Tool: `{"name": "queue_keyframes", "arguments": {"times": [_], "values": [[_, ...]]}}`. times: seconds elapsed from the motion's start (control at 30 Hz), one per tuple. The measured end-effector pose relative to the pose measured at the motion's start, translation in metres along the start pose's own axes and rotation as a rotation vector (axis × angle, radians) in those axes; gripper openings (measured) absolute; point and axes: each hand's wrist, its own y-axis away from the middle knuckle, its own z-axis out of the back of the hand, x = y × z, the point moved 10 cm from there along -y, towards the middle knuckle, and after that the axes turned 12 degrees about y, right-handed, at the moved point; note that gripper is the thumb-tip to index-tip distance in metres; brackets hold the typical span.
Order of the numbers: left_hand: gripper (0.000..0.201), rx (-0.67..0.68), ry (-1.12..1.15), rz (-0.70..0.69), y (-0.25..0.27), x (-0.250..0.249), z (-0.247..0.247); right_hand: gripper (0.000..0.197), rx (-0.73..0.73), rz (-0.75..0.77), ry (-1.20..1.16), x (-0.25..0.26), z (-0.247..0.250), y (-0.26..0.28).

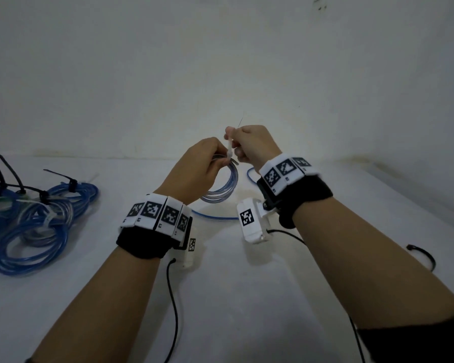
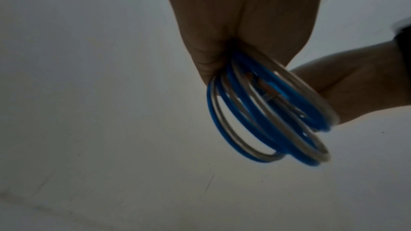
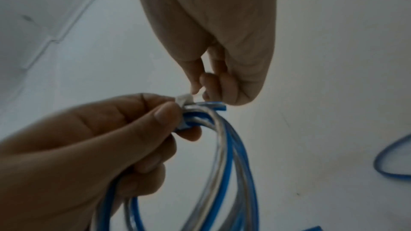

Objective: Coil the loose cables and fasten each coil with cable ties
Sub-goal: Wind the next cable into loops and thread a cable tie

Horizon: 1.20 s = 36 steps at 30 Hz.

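My left hand (image 1: 194,166) grips a small coil of blue and clear cable (image 1: 222,189) and holds it up over the white table (image 1: 220,297). A white cable tie (image 1: 229,149) wraps the top of the coil. Its head (image 3: 184,99) sits beside my left thumb. My right hand (image 1: 249,144) pinches the tie's strap just above the coil, and the thin tail sticks up past the fingers. In the left wrist view the coil (image 2: 266,117) hangs below my left hand (image 2: 240,24). The right wrist view shows my right hand (image 3: 213,80) pinching at the tie's head.
Several blue coils (image 1: 37,218) bound with black and white ties lie at the left of the table. A loose blue cable (image 1: 212,217) runs across the table under my hands. A black tie (image 1: 422,254) lies at the right. A white wall stands behind.
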Motion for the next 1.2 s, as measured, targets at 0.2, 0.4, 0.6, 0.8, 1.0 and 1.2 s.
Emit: {"name": "queue_keyframes", "arguments": {"times": [0.2,0.4,0.6,0.8,1.0,1.2], "values": [[0.008,-0.261,-0.08,0.078,0.005,-0.004,0.05,0.014,0.002,0.064,0.005,0.018,-0.021,0.036],[0.021,-0.316,0.26,0.436,0.043,0.018,0.071,0.025,0.127,0.062,-0.16,0.027,-0.061,0.066],[0.03,-0.2,0.402,0.545,0.077,0.015,0.098,0.029,0.218,0.063,-0.266,0.043,-0.095,0.09],[0.032,-0.2,-0.055,0.507,0.102,0.016,0.173,0.022,0.399,0.042,-0.319,0.067,-0.141,0.111],[0.029,-0.189,0.222,0.678,0.141,0.035,0.208,0.021,0.558,-0.002,-0.484,0.09,-0.192,0.139],[0.019,-0.231,0.059,0.724,0.172,0.051,0.251,0.017,0.649,-0.043,-0.31,0.092,-0.242,0.16]]}}
